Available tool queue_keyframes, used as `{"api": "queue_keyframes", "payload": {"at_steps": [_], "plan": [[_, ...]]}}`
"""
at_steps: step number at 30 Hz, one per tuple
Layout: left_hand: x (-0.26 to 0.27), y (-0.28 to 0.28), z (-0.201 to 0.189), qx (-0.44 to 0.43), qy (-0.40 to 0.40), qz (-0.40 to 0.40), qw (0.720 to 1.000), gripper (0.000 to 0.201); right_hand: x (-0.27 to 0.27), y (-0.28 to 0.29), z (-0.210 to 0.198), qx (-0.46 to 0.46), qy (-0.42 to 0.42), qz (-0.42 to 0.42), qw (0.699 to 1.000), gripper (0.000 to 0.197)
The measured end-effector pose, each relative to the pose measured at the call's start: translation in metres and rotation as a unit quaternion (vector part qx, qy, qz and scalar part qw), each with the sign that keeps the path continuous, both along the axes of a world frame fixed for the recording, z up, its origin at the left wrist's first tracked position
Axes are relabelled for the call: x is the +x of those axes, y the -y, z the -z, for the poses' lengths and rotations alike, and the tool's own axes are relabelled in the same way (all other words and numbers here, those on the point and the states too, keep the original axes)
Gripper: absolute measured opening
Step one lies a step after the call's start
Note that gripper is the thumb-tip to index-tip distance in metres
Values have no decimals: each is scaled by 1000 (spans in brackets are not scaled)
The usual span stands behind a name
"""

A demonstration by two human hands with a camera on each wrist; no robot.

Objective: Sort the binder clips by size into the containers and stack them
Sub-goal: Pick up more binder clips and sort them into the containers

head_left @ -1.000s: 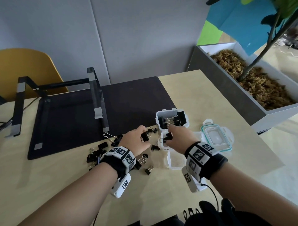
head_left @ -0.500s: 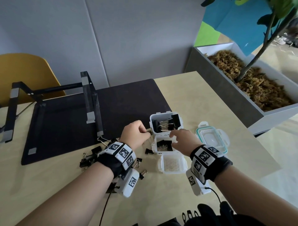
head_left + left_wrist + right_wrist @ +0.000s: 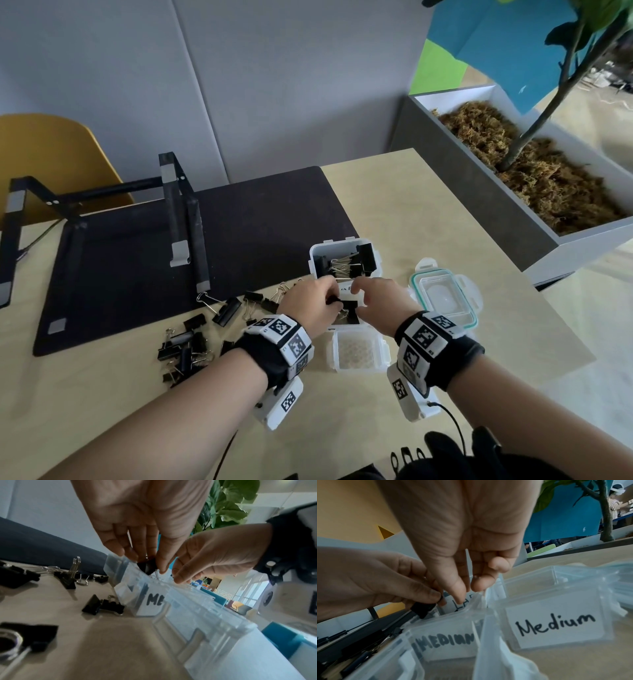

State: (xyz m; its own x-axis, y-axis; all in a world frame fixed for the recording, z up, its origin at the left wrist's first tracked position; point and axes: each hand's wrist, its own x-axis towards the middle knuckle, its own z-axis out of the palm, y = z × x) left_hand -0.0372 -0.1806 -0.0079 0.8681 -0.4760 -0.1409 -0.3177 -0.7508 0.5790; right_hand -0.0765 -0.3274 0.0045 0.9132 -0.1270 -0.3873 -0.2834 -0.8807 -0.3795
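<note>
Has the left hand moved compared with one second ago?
Yes. The left hand went right, from the loose clips on the table to the middle container, where it pinches a black clip.

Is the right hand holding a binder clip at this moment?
No: in the right wrist view the right hand holds nothing, and the black binder clip is pinched by the left hand.

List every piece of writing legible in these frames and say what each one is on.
"MEDIUM": white label on the clear container under both hands; the left wrist view shows only "ME".
"Medium": white label on the clear lid lying beside it.
"LA...": label on the far container, the rest hidden by the right hand.
Square coded markers on the wristbands: patterns, no readable words.
</note>
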Motion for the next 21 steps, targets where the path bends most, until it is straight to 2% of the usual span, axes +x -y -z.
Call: {"api": "queue_keyframes", "payload": {"at_steps": [5,10,16,21], "plan": [[-1,-2,6,21,-16,9,1000,21,-1,-1,0,0,3,-3,1000,33],[-1,-8,8,27,-10,1,1000,22,-2,0,2,-1,2,0,1000,34],[-5,-7,4,-4,7,-48,999,18,-4,-1,2,-7,-1,7,1000,34],[-10,-7,6,27,3,-1,1000,27,-6,-2,1,-5,-2,11,1000,34]]}}
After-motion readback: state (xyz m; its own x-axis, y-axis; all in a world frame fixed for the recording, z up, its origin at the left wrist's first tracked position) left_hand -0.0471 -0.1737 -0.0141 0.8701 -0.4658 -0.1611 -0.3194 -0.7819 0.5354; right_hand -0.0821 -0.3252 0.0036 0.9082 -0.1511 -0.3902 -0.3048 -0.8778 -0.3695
